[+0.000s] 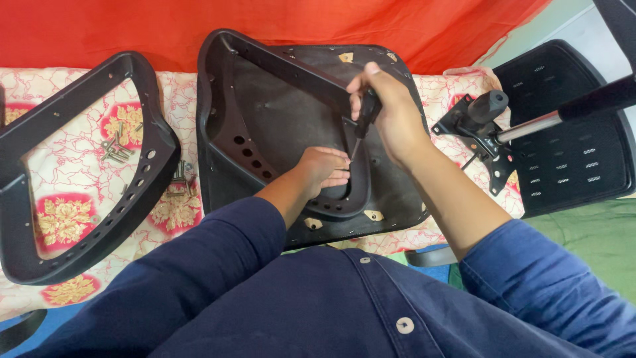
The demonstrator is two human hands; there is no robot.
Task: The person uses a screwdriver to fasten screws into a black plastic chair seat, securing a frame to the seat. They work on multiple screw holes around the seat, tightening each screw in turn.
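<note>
A black chair seat pan lies upside down on the patterned cloth in front of me. A black armrest frame rests on its left side and curves round to the front. My left hand presses flat on the lower bend of that armrest frame. My right hand is closed round the black handle of a screwdriver, held upright with its thin shaft pointing down at the frame just beside my left fingers.
A second black armrest frame lies at the left. Several loose bolts and more bolts sit on the floral cloth. A chair tilt mechanism with lever and a perforated black backrest lie at the right. Red fabric hangs behind.
</note>
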